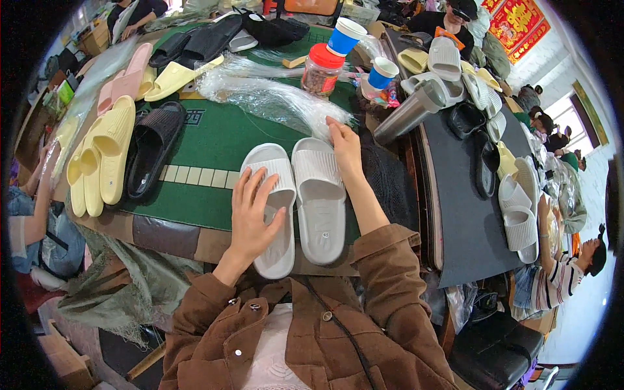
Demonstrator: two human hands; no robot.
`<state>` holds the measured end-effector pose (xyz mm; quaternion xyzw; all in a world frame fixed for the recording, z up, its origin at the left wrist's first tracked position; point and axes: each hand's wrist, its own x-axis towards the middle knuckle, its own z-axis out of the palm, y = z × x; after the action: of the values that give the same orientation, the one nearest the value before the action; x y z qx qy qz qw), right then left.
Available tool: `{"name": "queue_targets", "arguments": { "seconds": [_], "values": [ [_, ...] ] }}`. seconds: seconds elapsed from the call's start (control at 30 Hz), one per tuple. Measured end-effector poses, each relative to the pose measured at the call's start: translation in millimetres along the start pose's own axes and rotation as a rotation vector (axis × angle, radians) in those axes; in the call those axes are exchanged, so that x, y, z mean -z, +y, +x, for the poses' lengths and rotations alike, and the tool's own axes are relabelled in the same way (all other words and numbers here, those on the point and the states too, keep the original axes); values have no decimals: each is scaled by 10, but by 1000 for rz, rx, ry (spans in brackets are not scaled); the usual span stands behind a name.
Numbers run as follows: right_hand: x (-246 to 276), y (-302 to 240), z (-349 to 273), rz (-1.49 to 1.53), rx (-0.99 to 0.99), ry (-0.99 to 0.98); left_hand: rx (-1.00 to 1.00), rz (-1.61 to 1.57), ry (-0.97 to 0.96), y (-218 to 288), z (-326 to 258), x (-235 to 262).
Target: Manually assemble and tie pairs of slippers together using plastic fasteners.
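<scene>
- Brown jacket sleeves (383,260) lead up to both hands.
- Green bench (221,140) carries 2 white slippers (302,195) side by side at its near edge.
- Clear plastic bags (273,97) lie just beyond them.
- Left hand (255,218) lies flat, fingers spread, on the left slipper.
- Right hand (344,146) touches the right slipper's toe and the bags, holding nothing.

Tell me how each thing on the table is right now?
Left hand: flat on the left white slipper, open.
Right hand: fingertips at the right white slipper and the clear plastic bags, open.
White slippers: side by side, soles down.
Jar: upright, red lid on.
Grey cup: tipped on its side.
Black slipper: lying beside yellow slippers.
</scene>
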<state>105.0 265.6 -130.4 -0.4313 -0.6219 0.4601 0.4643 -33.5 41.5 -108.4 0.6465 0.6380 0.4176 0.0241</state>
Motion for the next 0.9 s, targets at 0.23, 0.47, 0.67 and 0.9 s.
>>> {"name": "queue_targets", "arguments": {
  "seconds": [0.23, 0.47, 0.67, 0.9],
  "values": [
    [73, -344, -252, 61, 110, 7, 7, -5, 12, 5, 1, -6],
    [186, -1183, -1115, -215, 354, -187, -142, 127, 203, 302, 45, 203],
    [343, -1579, -1550, -205, 539, -436, 21, -584, 31, 523, 54, 180],
    [697, -1572, -1732, 190, 279, -490, -134, -481, -14, 462, 63, 287]
  ]
}}
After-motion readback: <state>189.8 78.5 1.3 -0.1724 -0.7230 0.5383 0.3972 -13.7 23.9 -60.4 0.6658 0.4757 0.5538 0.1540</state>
